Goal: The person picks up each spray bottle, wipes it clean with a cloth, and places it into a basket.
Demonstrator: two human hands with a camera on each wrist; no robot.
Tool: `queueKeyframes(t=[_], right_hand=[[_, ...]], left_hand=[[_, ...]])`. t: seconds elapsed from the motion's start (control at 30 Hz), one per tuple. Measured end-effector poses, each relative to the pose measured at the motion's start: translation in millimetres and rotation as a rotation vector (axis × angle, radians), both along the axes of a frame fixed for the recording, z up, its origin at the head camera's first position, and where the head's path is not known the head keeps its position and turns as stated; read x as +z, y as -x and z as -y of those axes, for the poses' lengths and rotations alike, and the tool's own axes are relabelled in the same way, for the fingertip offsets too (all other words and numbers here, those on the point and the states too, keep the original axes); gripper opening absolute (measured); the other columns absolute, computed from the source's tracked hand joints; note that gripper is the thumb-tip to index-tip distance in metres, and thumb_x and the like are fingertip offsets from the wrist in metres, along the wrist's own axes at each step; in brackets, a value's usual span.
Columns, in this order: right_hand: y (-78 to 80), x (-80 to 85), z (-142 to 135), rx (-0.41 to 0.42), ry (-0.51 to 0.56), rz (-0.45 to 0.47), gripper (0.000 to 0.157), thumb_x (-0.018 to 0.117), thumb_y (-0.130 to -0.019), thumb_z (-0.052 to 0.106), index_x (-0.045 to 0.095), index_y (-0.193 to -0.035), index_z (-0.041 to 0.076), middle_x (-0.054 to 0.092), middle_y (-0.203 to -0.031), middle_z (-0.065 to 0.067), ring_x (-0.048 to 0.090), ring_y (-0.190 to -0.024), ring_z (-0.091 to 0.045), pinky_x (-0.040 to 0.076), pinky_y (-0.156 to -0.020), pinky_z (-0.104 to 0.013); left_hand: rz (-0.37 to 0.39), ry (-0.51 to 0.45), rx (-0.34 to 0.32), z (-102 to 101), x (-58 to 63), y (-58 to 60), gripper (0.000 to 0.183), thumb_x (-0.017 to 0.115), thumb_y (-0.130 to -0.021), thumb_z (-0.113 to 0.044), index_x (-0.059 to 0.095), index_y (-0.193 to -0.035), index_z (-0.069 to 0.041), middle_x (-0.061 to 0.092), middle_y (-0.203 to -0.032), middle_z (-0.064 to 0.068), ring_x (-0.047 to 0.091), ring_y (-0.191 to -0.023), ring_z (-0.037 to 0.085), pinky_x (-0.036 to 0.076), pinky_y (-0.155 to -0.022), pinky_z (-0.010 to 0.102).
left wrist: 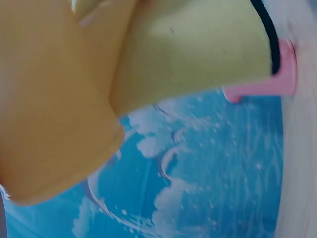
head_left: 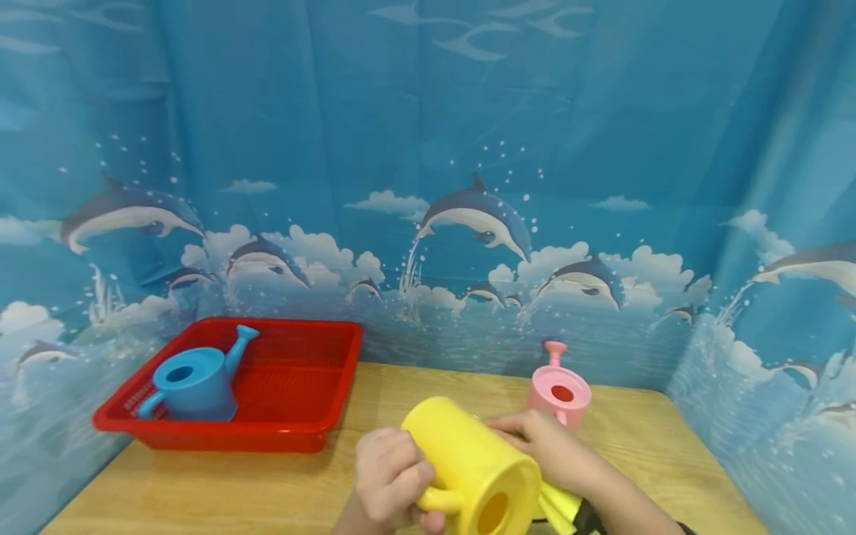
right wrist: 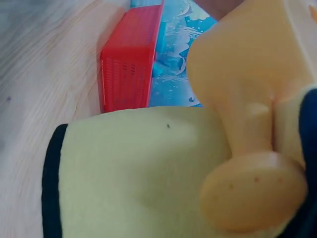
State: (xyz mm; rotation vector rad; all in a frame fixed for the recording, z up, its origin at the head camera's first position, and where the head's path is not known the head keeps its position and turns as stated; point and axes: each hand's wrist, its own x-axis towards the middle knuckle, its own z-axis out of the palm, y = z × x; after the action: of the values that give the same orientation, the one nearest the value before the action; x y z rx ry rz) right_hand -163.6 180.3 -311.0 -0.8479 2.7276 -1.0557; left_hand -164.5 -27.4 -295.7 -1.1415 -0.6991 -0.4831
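Note:
A yellow watering can (head_left: 471, 464) is tilted over the table's front, its round top opening facing toward me. My left hand (head_left: 394, 475) grips it by the handle. On the can's far right side is my right hand (head_left: 542, 446), with a yellow cloth (head_left: 560, 505) that hangs below it; its fingertips are hidden behind the can. The dark-edged cloth (right wrist: 133, 168) spreads wide beside the can's spout (right wrist: 247, 129) in the right wrist view. In the left wrist view the can (left wrist: 54, 119) fills the left side, overlapping the cloth (left wrist: 198, 49).
On the left of the wooden table (head_left: 221, 490) stands a red basket (head_left: 307, 438) with a blue watering can (head_left: 200, 390) inside. A pink watering can (head_left: 542, 390) stands at the back right, beyond my right hand. A dolphin-print curtain (head_left: 374, 148) hangs behind the table.

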Motion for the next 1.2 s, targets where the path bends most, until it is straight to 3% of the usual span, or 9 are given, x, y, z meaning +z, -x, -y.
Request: queueKeyframes(t=[0.13, 0.27, 0.47, 0.53, 0.73, 0.9, 1.03, 1.1, 1.2], right_hand=[[-5.6, -0.6, -3, -0.026, -0.033, -0.091, 0.035, 0.052, -0.086, 0.041, 0.063, -0.111, 0.02, 0.065, -0.102, 0.002, 0.059, -0.081, -0.003, 0.048, -0.067, -0.021], [-11.7, 0.6, -3, -0.04, -0.105, -0.226, 0.033, 0.05, -0.087, 0.042, 0.064, -0.109, 0.021, 0.066, -0.098, 0.005, 0.057, -0.074, 0.003, 0.049, -0.068, -0.022], [-14.0, 1.2, -5, 0.032, -0.108, -0.326, 0.028, 0.052, -0.087, 0.036, 0.066, -0.104, 0.019, 0.067, -0.092, 0.005, 0.058, -0.071, 0.004, 0.049, -0.065, -0.019], [-13.4, 1.6, -7, 0.054, -0.118, -0.325, 0.028, 0.053, -0.087, 0.036, 0.066, -0.105, 0.019, 0.067, -0.093, 0.005, 0.059, -0.075, 0.003, 0.05, -0.066, -0.019], [-10.4, 8.6, -13, 0.089, -0.117, -0.194, 0.03, 0.058, -0.084, 0.032, 0.065, -0.107, 0.013, 0.067, -0.096, 0.001, 0.059, -0.073, 0.003, 0.048, -0.062, -0.017], [-7.6, 12.7, -16, 0.078, -0.169, -0.218, 0.024, 0.061, -0.083, 0.024, 0.067, -0.102, 0.012, 0.068, -0.091, 0.002, 0.054, -0.064, 0.005, 0.046, -0.057, -0.017], [-9.1, 10.0, -23, 0.012, -0.206, -0.315, 0.019, 0.063, -0.082, 0.022, 0.067, -0.098, 0.013, 0.067, -0.088, 0.005, 0.055, -0.069, 0.002, 0.047, -0.06, -0.02], [-11.3, 7.5, -28, -0.059, -0.209, -0.343, 0.019, 0.063, -0.081, 0.023, 0.067, -0.097, 0.014, 0.066, -0.088, 0.006, 0.057, -0.074, 0.0, 0.048, -0.063, -0.021], [-15.3, 5.2, -36, -0.249, -0.165, -0.257, 0.026, 0.061, -0.082, 0.028, 0.065, -0.104, 0.015, 0.063, -0.078, 0.004, 0.053, -0.066, -0.002, 0.045, -0.058, -0.021]], left_hand=[[-0.018, -0.091, -0.047, 2, 3.0, 8.8, 0.045, 0.042, -0.092, -0.025, 0.038, -0.05, -0.008, 0.031, -0.044, -0.006, 0.023, -0.036, 0.0, 0.019, -0.038, 0.011], [-0.007, -0.116, -0.073, 6, 7.0, 10.7, 0.046, 0.042, -0.092, -0.023, 0.038, -0.05, -0.006, 0.032, -0.042, -0.004, 0.023, -0.035, 0.002, 0.02, -0.037, 0.012], [0.01, -0.143, -0.073, 14, 3.7, 14.8, 0.048, 0.044, -0.092, -0.025, 0.038, -0.048, -0.006, 0.032, -0.041, -0.003, 0.024, -0.035, 0.003, 0.02, -0.037, 0.013], [0.022, -0.144, -0.077, 16, 1.2, 16.8, 0.049, 0.045, -0.092, -0.026, 0.038, -0.047, -0.006, 0.032, -0.04, -0.002, 0.024, -0.035, 0.004, 0.02, -0.037, 0.013], [0.017, -0.143, -0.07, 19, -0.2, 19.8, 0.049, 0.047, -0.091, -0.027, 0.039, -0.048, -0.007, 0.032, -0.041, -0.002, 0.024, -0.035, 0.004, 0.02, -0.037, 0.013], [0.016, -0.142, -0.065, 20, 2.1, 18.6, 0.049, 0.046, -0.091, -0.028, 0.039, -0.048, -0.007, 0.033, -0.041, -0.002, 0.024, -0.035, 0.004, 0.021, -0.037, 0.013], [0.026, -0.124, -0.053, 18, 2.1, 15.5, 0.049, 0.046, -0.091, -0.027, 0.037, -0.047, -0.008, 0.032, -0.041, -0.003, 0.024, -0.035, 0.004, 0.02, -0.037, 0.013], [0.034, -0.118, -0.041, 18, 1.8, 13.9, 0.049, 0.045, -0.091, -0.027, 0.037, -0.047, -0.009, 0.033, -0.04, -0.003, 0.025, -0.034, 0.004, 0.02, -0.037, 0.013], [0.079, -0.123, -0.022, 20, 1.6, 12.0, 0.048, 0.045, -0.091, -0.026, 0.037, -0.047, -0.009, 0.033, -0.04, -0.003, 0.026, -0.034, 0.005, 0.021, -0.036, 0.013]])
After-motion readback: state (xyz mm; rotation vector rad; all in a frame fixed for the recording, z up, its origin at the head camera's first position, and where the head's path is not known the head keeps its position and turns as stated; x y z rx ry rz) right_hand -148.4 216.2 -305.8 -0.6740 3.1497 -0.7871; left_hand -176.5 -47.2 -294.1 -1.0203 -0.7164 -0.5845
